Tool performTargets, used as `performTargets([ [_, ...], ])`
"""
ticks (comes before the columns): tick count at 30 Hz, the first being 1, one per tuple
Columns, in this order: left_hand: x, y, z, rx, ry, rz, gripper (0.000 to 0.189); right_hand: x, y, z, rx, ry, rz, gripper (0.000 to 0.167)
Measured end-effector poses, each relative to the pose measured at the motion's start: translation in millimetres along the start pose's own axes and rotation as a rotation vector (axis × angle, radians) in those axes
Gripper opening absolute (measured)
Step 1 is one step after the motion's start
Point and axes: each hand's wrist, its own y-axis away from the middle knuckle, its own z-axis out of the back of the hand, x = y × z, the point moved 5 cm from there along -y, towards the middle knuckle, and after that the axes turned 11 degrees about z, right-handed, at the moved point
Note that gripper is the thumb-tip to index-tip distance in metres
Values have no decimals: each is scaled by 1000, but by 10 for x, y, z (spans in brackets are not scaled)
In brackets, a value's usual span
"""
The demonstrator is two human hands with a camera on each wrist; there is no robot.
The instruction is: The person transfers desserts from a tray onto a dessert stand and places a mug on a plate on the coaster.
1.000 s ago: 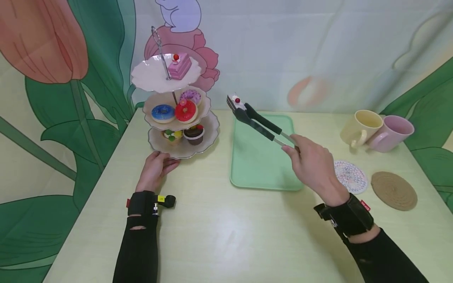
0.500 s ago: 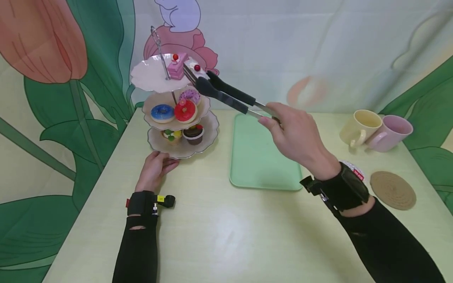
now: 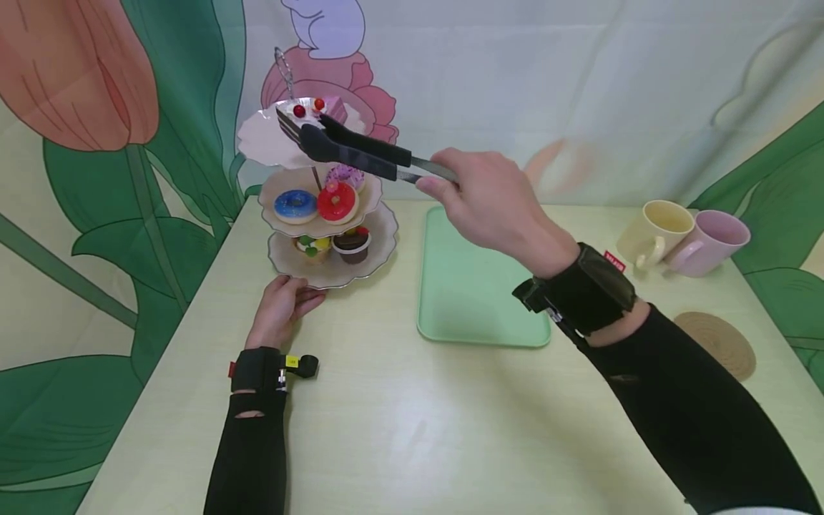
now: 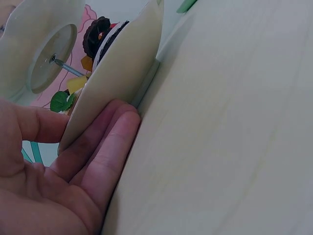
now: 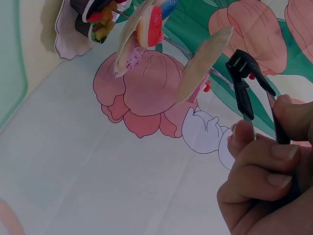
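My left hand [image 3: 278, 309] pinches the rim of the lowest plate of a three-tier cake stand [image 3: 383, 247]. In the left wrist view its thumb lies over the rim, and the fingers [image 4: 110, 152] are beneath the plate. My right hand [image 3: 492, 204] grips black-tipped tongs [image 3: 367, 151], reaching left over the top plate. At the tips is a white cake piece with a red cherry [image 3: 299, 111], mostly hidden by the tongs. Behind them a pink cake slice [image 3: 335, 107] sits on the top plate. Whether the white piece touches that plate, I cannot tell.
Blue [image 3: 295, 206], red [image 3: 337, 202] and purple [image 3: 346, 175] donuts fill the middle plate. Two cupcakes [image 3: 352, 247] stand on the bottom one. A green tray [image 3: 483, 293] lies mid-table; a yellow mug [image 3: 656, 229], a pink mug [image 3: 714, 239] and a brown coaster [image 3: 717, 343] are at right.
My right hand has carried the tongs and the white cake piece left and up, from above the tray to over the stand's top plate. My left hand has stayed at the bottom plate.
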Motion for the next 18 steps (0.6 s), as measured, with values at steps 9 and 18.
performTargets([
  [9,13,4,-3,-6,1,21,42,143,-312,-68,115,34,-71,35],
  [18,5,-1,4,-1,-2,-9,41,154,-476,-187,183,91,-137,46],
])
